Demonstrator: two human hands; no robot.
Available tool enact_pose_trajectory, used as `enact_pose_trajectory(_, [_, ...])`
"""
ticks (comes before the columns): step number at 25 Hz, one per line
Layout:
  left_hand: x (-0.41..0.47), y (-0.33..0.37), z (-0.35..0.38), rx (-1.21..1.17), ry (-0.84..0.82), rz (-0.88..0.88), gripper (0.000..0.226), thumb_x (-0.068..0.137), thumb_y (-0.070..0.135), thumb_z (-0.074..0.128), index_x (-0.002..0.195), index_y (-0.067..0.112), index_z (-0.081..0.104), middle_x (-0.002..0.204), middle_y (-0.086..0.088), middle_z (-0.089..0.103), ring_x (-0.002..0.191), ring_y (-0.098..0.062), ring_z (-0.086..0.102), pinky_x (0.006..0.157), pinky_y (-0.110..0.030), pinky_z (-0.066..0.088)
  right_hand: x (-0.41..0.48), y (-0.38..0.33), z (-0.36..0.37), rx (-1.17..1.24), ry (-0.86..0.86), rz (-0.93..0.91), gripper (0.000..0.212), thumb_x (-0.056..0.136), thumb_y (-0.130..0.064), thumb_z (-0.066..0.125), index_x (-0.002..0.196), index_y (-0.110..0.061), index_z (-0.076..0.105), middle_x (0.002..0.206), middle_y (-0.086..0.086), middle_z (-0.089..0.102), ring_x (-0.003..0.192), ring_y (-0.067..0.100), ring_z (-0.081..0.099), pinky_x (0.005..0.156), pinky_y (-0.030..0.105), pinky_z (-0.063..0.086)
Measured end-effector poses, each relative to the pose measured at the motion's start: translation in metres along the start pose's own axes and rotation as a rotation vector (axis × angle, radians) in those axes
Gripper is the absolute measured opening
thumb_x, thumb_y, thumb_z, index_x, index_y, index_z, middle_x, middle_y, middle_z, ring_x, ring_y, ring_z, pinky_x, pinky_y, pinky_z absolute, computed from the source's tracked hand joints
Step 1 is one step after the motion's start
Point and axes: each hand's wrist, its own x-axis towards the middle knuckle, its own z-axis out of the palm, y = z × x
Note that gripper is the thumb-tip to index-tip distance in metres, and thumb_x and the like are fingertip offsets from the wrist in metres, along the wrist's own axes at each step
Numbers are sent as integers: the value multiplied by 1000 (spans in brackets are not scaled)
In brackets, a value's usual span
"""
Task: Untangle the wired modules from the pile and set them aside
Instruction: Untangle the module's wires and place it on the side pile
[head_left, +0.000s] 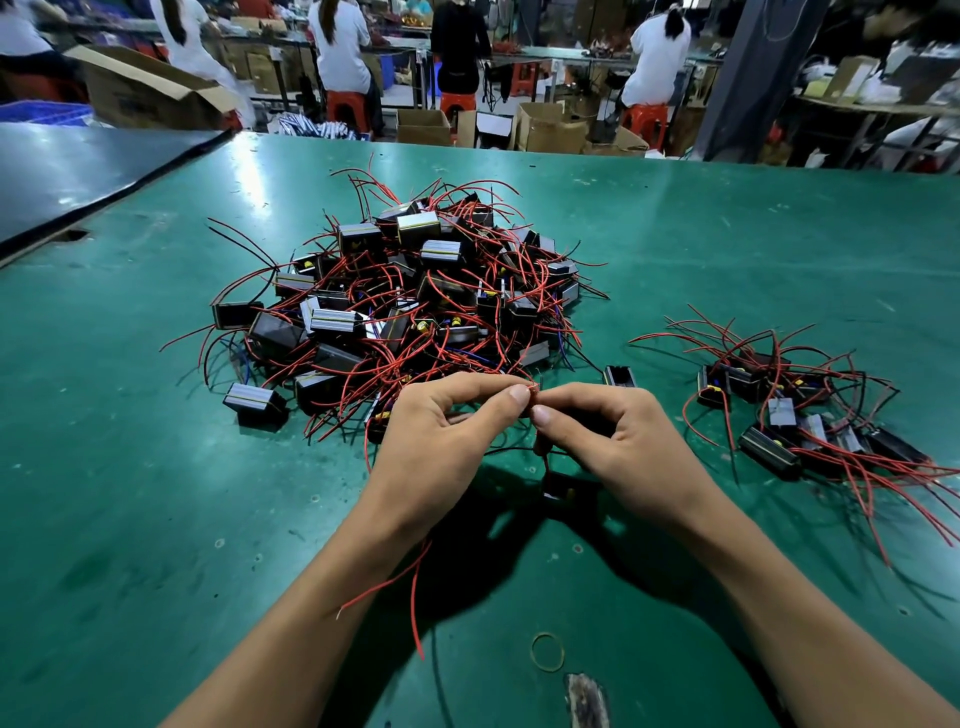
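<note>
Both hands meet just in front of the person, at about 6 o'clock from the big pile. The left hand (441, 421) is closed into a pinch, thumb against forefinger, on the ends of red wires (410, 582) that trail down past its wrist. The right hand (608, 431) is pinched the same way on the wire ends right beside it, so the fingertips of the two hands nearly touch. Below them a single black module (558, 486) hangs or rests just above the green desk (156, 519); which one I cannot tell, since the hands' shadow covers it.

The pile (410, 301) of tangled modules lies at 12 o'clock from the hands, still large, with red and black wires looping out on every side. A smaller group of freed modules (795, 415) sits at 3 o'clock, well apart from the pile. A rubber band (547, 650) lies at 6 o'clock, near the desk edge.

The step in hand looks like sorting out the wires of one module already drawn clear of the pile. Only a small share of the work seems done. Next, the wires need to be straightened or gathered, then the module carried to the group at 3 o'clock without dragging its leads through the pile.
</note>
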Motion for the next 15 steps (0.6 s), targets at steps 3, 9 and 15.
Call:
enact_pose_trajectory(3, [0, -2, -1, 7, 7, -5, 11, 91, 13, 69, 96, 9, 77, 46, 21, 56, 44, 8, 51, 53, -3, 36, 0, 1, 0, 9, 19, 1, 14, 96, -13, 66, 99, -21, 77, 73, -9, 72, 67, 0, 63, 67, 10, 45])
enact_pose_trajectory(9, [0, -1, -1, 6, -28, -6, 9, 90, 13, 70, 95, 10, 77, 46, 21, 56, 45, 8, 51, 49, -2, 34, 0, -1, -1, -5, -14, -5, 14, 95, -18, 66, 97, -27, 77, 77, -1, 74, 71, 5, 67, 70, 16, 50])
enact_pose_trajectory(15, [1, -3, -1, -2, -28, 2, 8, 89, 11, 70, 94, 9, 76, 47, 20, 56, 46, 8, 51, 51, -3, 35, 0, -2, 0, 7, -17, 17, 13, 93, -27, 65, 96, -23, 77, 77, 1, 74, 71, 6, 65, 69, 20, 50])
